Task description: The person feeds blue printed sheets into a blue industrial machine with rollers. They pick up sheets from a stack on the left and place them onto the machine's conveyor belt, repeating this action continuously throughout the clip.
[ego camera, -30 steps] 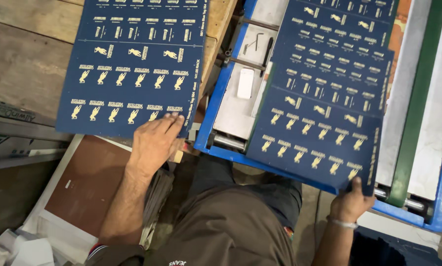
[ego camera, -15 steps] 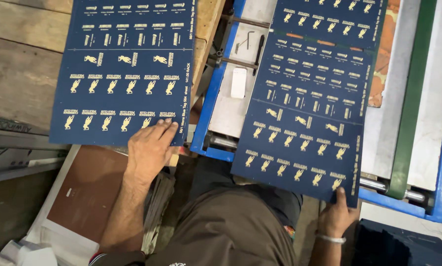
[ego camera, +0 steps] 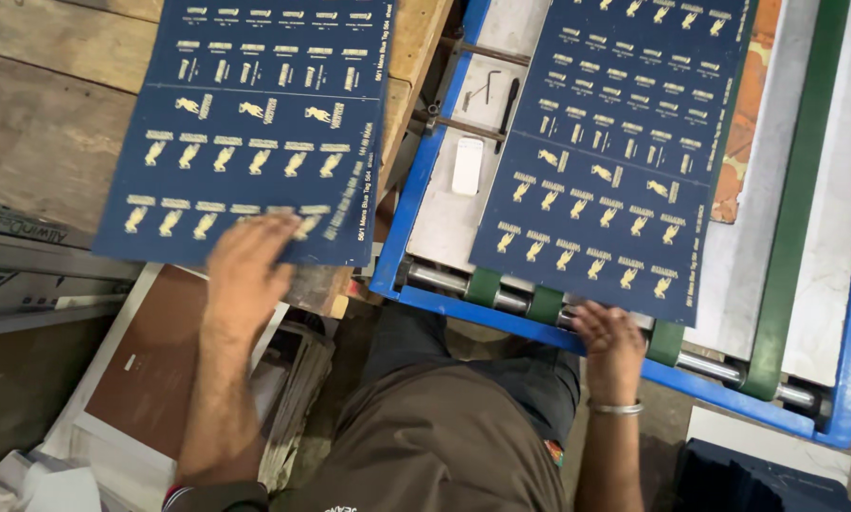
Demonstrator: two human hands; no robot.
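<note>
My left hand (ego camera: pixel 245 270) lies flat, fingers spread, on the near edge of a dark blue printed sheet (ego camera: pixel 245 123) with rows of small gold marks, which rests on a wooden table (ego camera: pixel 37 142). My right hand (ego camera: pixel 610 337) grips the near edge of a second dark blue sheet (ego camera: pixel 615 142) of the same kind. That sheet lies over the bed of a blue-framed machine (ego camera: pixel 416 209), above its rollers and green belts (ego camera: pixel 544 303).
A white block (ego camera: pixel 467 166) and a hex key (ego camera: pixel 478 92) lie on the machine bed. A tall green belt (ego camera: pixel 800 190) runs along the right. Stacked boards and paper (ego camera: pixel 151 379) sit low at the left. My brown-trousered legs (ego camera: pixel 444 446) stand between.
The right-hand sheet has slid up and further onto the machine bed, my right hand following its near edge. My left hand has shifted slightly left on the other sheet.
</note>
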